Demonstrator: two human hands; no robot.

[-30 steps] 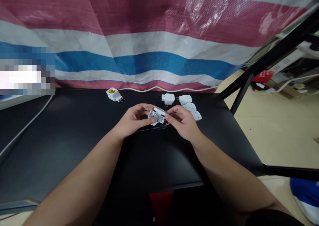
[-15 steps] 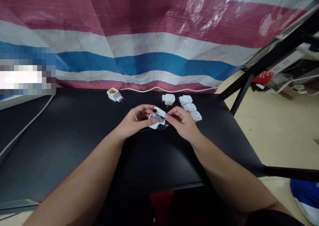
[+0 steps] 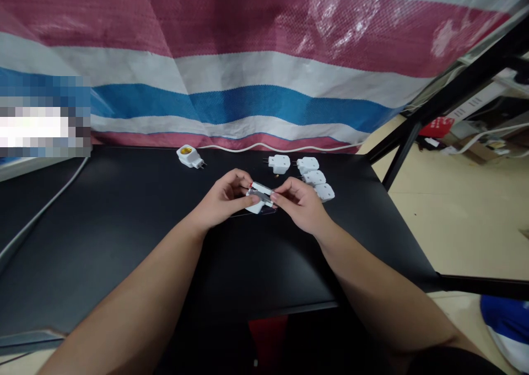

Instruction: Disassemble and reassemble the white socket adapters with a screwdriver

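Over the middle of the black table, my left hand (image 3: 226, 199) is closed on a white plug-in adapter housing (image 3: 253, 206), its thumb lying across the grey inner part. A narrow white piece (image 3: 262, 188) with a red bit at its left end is tilted above the housing, apart from it along most of its length. The fingers of my right hand (image 3: 301, 201) pinch the right end of this white piece, close to the housing. Fingers hide much of both parts. A small dark, glossy item (image 3: 268, 211) lies just under the housing; its kind is unclear.
Several white plug adapters (image 3: 278, 164) lie beyond my right hand. A white lamp-socket plug (image 3: 189, 156) with a brass-coloured inside sits at the back left. A white cable (image 3: 260, 145) runs along the rear edge, below a striped sheet (image 3: 248, 102). A black frame (image 3: 399, 149) stands at right.
The narrow white piece has tipped down closer to the housing, its open underside now turned away. My right thumb has moved slightly left along with it. My left hand keeps its grip.
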